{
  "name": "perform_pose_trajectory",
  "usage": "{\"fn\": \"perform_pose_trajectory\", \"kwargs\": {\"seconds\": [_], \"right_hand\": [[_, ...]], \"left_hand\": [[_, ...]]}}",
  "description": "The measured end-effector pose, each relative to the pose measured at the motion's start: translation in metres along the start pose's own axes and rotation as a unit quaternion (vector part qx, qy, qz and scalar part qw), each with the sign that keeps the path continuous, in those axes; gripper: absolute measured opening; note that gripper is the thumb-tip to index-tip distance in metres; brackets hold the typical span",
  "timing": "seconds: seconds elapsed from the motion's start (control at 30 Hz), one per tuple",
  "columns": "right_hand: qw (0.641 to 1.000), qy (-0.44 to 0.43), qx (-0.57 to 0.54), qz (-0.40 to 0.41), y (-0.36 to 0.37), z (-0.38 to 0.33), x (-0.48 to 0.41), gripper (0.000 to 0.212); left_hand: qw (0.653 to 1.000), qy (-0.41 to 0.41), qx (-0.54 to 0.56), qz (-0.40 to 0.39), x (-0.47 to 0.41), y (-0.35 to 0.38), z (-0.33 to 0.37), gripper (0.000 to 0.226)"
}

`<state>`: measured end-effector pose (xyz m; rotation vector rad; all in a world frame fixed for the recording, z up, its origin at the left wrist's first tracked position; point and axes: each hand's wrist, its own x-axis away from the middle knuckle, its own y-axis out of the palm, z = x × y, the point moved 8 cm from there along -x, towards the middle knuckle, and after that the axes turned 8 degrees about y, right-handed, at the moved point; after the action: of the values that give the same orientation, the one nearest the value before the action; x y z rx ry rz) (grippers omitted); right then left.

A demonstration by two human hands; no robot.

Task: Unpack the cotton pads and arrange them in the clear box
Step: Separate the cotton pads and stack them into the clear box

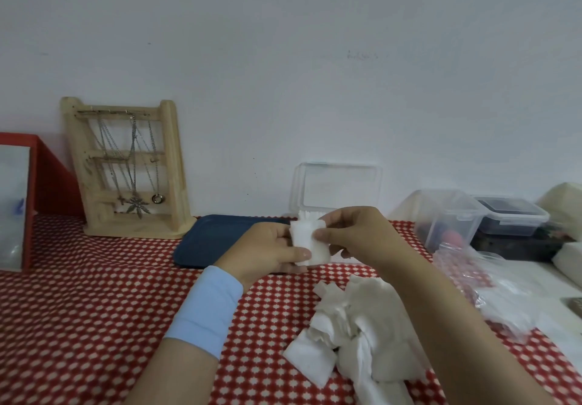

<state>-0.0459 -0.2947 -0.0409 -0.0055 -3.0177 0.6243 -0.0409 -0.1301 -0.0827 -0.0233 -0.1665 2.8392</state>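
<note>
A small stack of white cotton pads is held in mid-air over the table. My left hand grips it from the left, thumb across the lower front. From the right, my right hand pinches its upper right edge. Just behind the hands stands the clear box with its lid upright against the wall; more white pads stick up inside it. A loose heap of cotton pads lies on the red checked cloth under my right forearm.
A dark blue tray lies behind my left hand. A wooden jewellery stand leans at the wall, a red box at far left. Clear lidded containers and crumpled plastic packaging crowd the right.
</note>
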Motion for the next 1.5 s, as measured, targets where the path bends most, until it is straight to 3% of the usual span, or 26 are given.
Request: {"fn": "perform_pose_trajectory", "kwargs": {"seconds": [0.1,0.23,0.33,0.4,0.47,0.6,0.7,0.87,1.07,1.23,1.37,1.5], "right_hand": [[0.985,0.01,0.172,0.033,0.0,0.003,-0.007,0.018],[0.89,0.063,0.449,-0.044,0.027,0.014,-0.019,0.042],[0.828,0.081,0.545,-0.106,0.05,0.022,-0.022,0.041],[0.816,0.07,0.561,-0.118,0.056,0.025,-0.025,0.036],[0.851,0.064,0.509,-0.11,0.052,0.021,-0.027,0.028],[0.952,0.024,0.296,-0.079,0.031,-0.005,-0.018,0.009],[0.989,0.016,0.113,-0.095,0.024,-0.015,-0.005,0.007],[0.996,0.013,-0.01,-0.093,0.025,-0.01,0.004,0.015],[1.0,-0.022,-0.004,0.003,0.017,-0.002,-0.007,0.018],[0.999,-0.035,-0.023,0.001,0.015,-0.005,-0.007,0.024],[0.996,-0.047,-0.055,0.047,-0.001,-0.01,-0.007,0.019],[0.989,-0.05,-0.14,0.008,-0.002,-0.013,-0.005,0.019]], "left_hand": [[0.998,-0.005,-0.047,0.041,-0.005,-0.02,-0.009,0.034],[0.995,-0.004,-0.018,0.094,-0.009,-0.034,-0.017,0.021],[0.992,-0.003,0.049,0.116,-0.009,-0.036,-0.017,0.006],[0.99,0.0,0.058,0.125,-0.011,-0.038,-0.018,0.007],[0.989,0.002,0.057,0.137,-0.01,-0.042,-0.019,0.005],[0.984,0.013,0.055,0.171,-0.008,-0.051,-0.018,0.014],[0.981,0.026,0.049,0.184,-0.006,-0.055,-0.016,0.015],[0.986,0.011,0.064,0.152,-0.005,-0.044,-0.016,0.008],[0.985,-0.002,0.154,0.078,-0.006,-0.022,-0.016,0.023],[0.989,0.014,0.126,0.073,-0.008,-0.021,-0.016,0.022],[0.989,0.008,0.105,0.104,-0.008,-0.027,-0.018,0.02],[0.991,-0.006,0.108,0.076,-0.005,-0.016,-0.015,0.018]]}}
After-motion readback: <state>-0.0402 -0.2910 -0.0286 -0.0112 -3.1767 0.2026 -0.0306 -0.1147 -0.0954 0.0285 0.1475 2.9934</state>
